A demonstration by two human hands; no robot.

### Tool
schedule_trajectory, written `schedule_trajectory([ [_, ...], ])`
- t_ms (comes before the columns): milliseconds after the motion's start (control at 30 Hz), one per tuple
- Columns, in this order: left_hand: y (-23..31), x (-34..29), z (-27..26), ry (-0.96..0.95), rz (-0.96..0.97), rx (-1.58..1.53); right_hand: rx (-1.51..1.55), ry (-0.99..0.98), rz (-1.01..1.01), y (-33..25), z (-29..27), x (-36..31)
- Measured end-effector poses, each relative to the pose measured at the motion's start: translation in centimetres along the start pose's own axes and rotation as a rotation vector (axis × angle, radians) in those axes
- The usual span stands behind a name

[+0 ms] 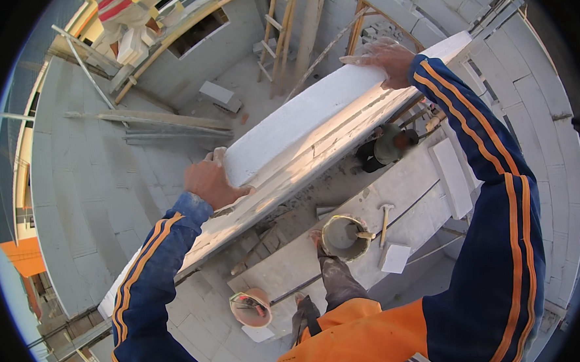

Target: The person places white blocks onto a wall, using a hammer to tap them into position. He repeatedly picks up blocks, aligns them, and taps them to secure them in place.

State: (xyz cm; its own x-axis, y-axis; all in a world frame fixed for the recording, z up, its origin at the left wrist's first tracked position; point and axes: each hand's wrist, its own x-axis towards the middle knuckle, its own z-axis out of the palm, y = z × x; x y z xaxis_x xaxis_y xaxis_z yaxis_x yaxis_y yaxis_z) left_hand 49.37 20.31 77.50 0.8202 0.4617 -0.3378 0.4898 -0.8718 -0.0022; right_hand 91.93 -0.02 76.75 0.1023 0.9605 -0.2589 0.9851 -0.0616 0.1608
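Observation:
A long white aerated concrete block (300, 121) lies along the top of a block wall (223, 225) that runs slantwise across the view. My left hand (213, 182) is closed round the block's near left end, with its thumb along the side facing me. At the far right end my right hand (387, 60) is closed over the block, fingers across its top edge. The block's underside is hidden, so I cannot tell whether it rests fully on the wall.
I stand on a plank platform (294, 266) holding a mortar bucket (345, 238), a hammer (385, 224), a small white block (395, 258) and a pinkish tool bucket (251, 307). Below, a person (388, 147) is near the wall. Another person (120, 13) stands upper left. A wooden ladder (276, 34) leans beyond.

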Motion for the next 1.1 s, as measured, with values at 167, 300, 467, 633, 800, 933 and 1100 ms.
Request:
schedule_trajectory([
  [167, 0.2, 0.4, 0.4, -0.086, -0.03, 0.042, -0.024, 0.048, -0.058, -0.2, 0.8, 0.5],
  [300, 0.3, 0.3, 1.1, -0.002, -0.059, 0.024, -0.05, 0.071, -0.068, -0.3, 1.6, 1.0],
  [467, 0.1, 0.3, 1.6, -0.007, -0.047, 0.021, -0.039, 0.082, -0.064, -0.2, 2.5, 1.4],
  [633, 0.0, 0.2, 1.6, 0.007, -0.038, 0.016, -0.024, 0.026, -0.041, -0.5, 2.5, 1.4],
  [800, 0.1, 0.1, 1.5, 0.004, -0.041, -0.006, 0.05, -0.004, -0.024, -0.8, 2.4, 1.2],
  [933, 0.3, 0.2, 1.0, -0.074, -0.026, 0.03, 0.088, -0.014, -0.013, -0.9, 2.3, 1.0],
  [1100, 0.4, 0.2, 1.1, -0.015, -0.028, -0.021, 0.14, -0.018, 0.016, -1.2, 1.9, 0.7],
])
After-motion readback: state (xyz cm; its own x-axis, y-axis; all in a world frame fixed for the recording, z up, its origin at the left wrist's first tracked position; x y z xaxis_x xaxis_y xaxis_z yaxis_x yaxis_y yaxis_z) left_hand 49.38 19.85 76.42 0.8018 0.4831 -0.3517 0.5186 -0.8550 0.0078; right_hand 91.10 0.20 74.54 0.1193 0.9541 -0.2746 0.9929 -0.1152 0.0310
